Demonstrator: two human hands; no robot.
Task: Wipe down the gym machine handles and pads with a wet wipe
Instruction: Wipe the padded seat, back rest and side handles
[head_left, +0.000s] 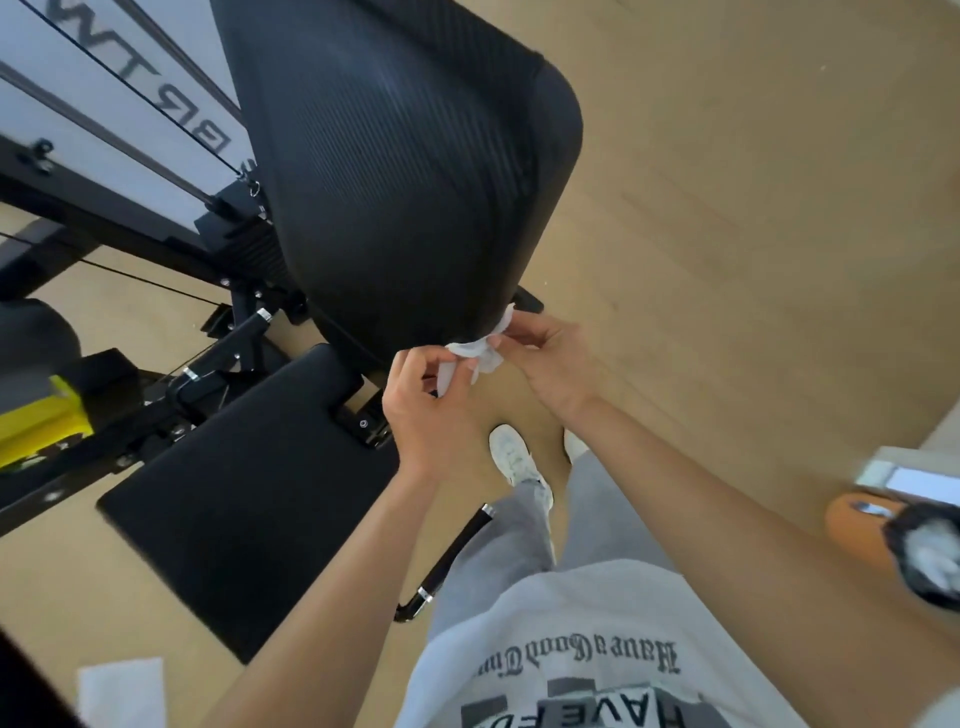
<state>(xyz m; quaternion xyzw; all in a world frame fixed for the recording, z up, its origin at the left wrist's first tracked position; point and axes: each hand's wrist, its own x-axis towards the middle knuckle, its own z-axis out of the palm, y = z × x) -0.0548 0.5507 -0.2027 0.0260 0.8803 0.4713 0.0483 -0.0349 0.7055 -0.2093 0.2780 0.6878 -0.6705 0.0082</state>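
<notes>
The left hand (431, 400) and right hand (550, 364) each pinch a crumpled wipe (475, 352) held between them, touching the back pad (405, 182) edge just above. They seem to be refolding it mid-task. Next it needs flattening against a pad, perhaps the seat pad (249, 499) below the left hand.

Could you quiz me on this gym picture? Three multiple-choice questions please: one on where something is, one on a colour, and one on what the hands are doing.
1. Where is the wipe?
A in a bucket
B at the lower edge of the back pad
C on a shelf

2. What colour is the back pad?
A black
B red
C blue

3. What are the hands doing?
A both pinch the wipe
B both hang idle
C both are tucked in pockets

Answers:
1 B: the white wipe sits at the pad's bottom edge.
2 A: its ribbed cover is black.
3 A: fingers of the left hand and right hand close on the wipe.
</notes>
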